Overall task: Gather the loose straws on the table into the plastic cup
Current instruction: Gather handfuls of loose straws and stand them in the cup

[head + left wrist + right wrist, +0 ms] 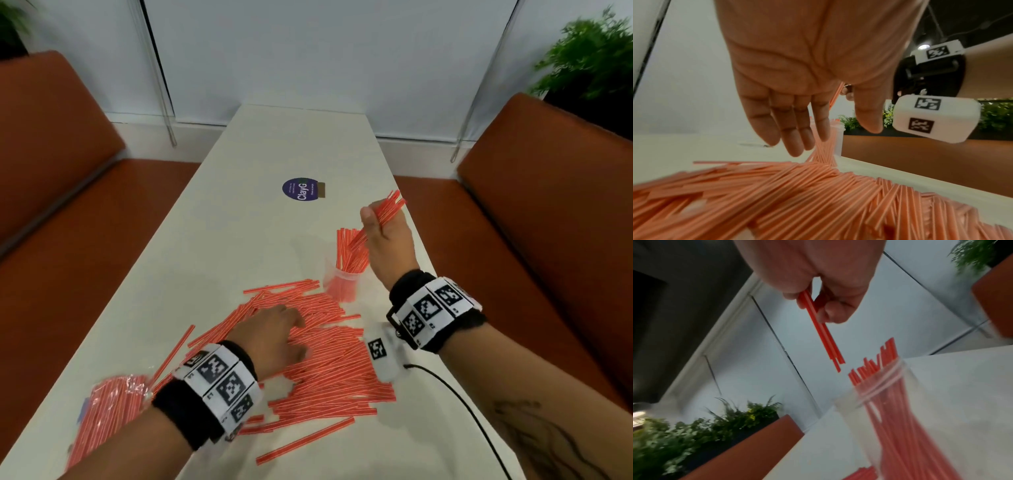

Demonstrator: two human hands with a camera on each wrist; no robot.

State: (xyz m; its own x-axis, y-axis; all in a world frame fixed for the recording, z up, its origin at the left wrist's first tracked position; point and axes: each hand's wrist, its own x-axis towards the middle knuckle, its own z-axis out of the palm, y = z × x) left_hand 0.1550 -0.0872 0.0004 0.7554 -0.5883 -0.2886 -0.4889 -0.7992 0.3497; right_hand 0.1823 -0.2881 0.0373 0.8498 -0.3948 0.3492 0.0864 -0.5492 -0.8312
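1. Red-and-white striped straws (329, 363) lie in a loose heap on the desk (219, 240), just on our side of the plastic cup (342, 284); more stand upright inside the cup, which is already well stocked.
2. Our right hand (387, 240) hangs above the cup, its grip pinched round a small bundle of straws (380, 219) near their middle, lower ends angled down toward the cup's mouth.
3. Our left hand (274, 337) rests on the heap, nearer to us than the cup, fingers straight and spread, grip relaxed and holding nothing that we can see.
4. We judge the straws very light, thin and fairly stiff, yet smooth enough to slip and roll; a mid-length pinch on several lying parallel should keep them aligned.
5. We judge the clear cup light too, so a tilted bundle pushing against its rim could tip it; feeding the ends in nearly upright seems safer.
6. A wrapped pack of straws (106, 414) lies on the desk farther from the cup than the heap, on our left.
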